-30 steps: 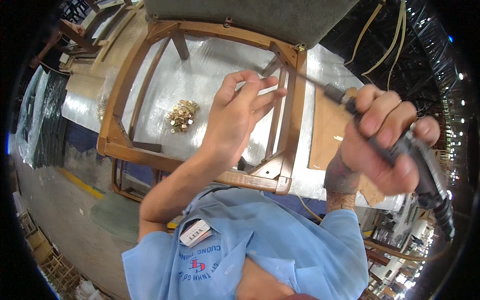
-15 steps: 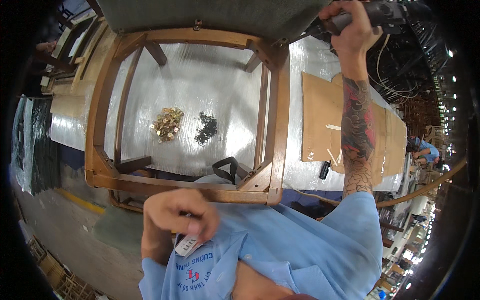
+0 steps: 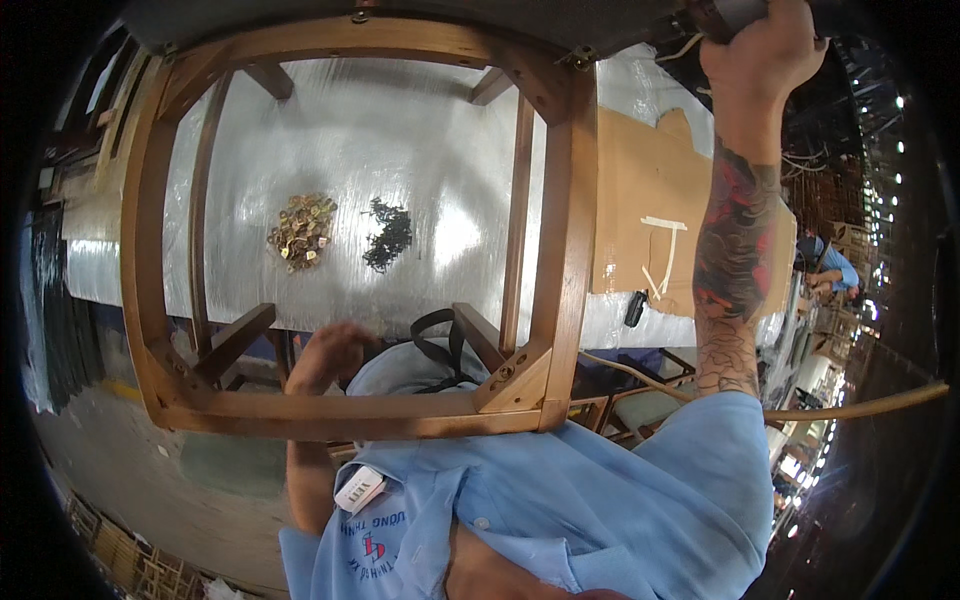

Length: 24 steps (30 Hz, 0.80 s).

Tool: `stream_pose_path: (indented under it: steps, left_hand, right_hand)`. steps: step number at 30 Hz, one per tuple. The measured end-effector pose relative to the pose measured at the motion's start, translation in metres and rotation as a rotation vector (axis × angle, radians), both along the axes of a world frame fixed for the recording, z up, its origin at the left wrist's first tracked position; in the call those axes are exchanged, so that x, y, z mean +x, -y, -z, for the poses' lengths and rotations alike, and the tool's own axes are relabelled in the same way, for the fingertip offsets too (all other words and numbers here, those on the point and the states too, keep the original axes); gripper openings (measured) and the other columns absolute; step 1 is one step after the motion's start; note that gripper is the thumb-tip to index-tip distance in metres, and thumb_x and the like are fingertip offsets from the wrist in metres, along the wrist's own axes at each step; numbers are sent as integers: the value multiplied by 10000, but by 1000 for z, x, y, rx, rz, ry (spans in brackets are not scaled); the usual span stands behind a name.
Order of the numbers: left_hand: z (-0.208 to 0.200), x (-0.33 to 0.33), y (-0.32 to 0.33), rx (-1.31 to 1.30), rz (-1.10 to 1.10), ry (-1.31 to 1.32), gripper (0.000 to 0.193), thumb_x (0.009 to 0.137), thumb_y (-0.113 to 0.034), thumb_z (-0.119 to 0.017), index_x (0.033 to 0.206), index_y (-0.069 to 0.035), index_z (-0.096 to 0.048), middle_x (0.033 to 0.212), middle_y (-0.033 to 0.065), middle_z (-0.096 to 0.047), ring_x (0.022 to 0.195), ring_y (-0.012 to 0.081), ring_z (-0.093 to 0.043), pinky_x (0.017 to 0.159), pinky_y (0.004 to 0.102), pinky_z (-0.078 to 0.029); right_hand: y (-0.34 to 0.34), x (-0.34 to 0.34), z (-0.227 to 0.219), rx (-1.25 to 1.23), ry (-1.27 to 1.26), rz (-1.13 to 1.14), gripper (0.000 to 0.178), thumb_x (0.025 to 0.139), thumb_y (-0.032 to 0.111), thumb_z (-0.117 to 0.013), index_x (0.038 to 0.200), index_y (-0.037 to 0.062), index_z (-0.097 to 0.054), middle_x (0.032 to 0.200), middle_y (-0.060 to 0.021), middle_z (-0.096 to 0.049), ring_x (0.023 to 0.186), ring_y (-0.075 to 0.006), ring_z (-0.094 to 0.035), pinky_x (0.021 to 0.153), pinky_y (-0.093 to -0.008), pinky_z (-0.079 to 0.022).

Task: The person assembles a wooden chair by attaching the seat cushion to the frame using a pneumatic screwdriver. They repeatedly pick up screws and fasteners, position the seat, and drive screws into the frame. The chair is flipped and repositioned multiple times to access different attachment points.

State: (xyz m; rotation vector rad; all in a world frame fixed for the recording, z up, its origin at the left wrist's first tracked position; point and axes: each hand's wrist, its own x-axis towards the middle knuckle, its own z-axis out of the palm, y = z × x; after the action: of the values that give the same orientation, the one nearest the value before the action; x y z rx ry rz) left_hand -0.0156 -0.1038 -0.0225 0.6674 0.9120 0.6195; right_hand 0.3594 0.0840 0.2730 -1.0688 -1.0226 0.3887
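Observation:
A brown wooden chair frame (image 3: 565, 300) lies in front of me, its dark padded part (image 3: 450, 18) along the far edge. Small metal brackets (image 3: 580, 57) sit on the far rail. At the upper right, my right hand (image 3: 768, 60) is closed round a dark power screwdriver (image 3: 735, 16), largely cut off by the picture's edge. My left hand (image 3: 335, 355) shows through the frame opening, beyond the near rail; motion smears its fingers. Through that opening I see a pile of brassy metal brackets (image 3: 302, 232) and a pile of black screws (image 3: 388, 235).
Clear plastic film (image 3: 460, 150) covers the table. Brown cardboard (image 3: 650, 190) lies to the right, with a small black object (image 3: 636, 309) near its edge. A yellowish hose (image 3: 850, 412) runs at the right. Another person (image 3: 832, 268) is far off.
My left hand has gone from before my chest into the frame opening. My right hand and the screwdriver have moved up and right, away from the corner bracket. The view has shifted.

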Motion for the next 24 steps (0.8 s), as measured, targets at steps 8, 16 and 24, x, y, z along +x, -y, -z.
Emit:
stream_pose_path:
  steps: [8, 16, 24]
  left_hand:
    - [146, 133, -49, 826, 97, -1147, 323, 789, -95, -730, 1079, -5, -618, 982, 188, -599, 1035, 358, -579, 893, 469, -468]
    - [160, 123, -63, 684, 97, -1012, 134, 794, -90, -710, 896, -16, -664, 971, 169, -625, 909, 384, -611, 813, 474, -490]
    - [176, 107, -80, 1042, -27, -1057, 183, 759, -221, -723, 762, -39, -712, 749, 153, -668, 742, 361, -639, 692, 463, -494]
  right_hand:
    - [-5, 14, 14, 182, 388, -72, 97, 823, 81, -579, 801, -13, -576, 552, -89, -575, 424, -167, -531, 436, -273, -423]
    - [-3, -2, 10, 7, 358, 35, 58, 809, 40, -577, 831, -12, -591, 589, -59, -586, 480, -129, -519, 460, -253, -388]
    - [-3, 27, 31, -77, 329, 212, 195, 781, 117, -621, 922, -6, -567, 702, -112, -554, 594, -201, -515, 546, -321, -415]
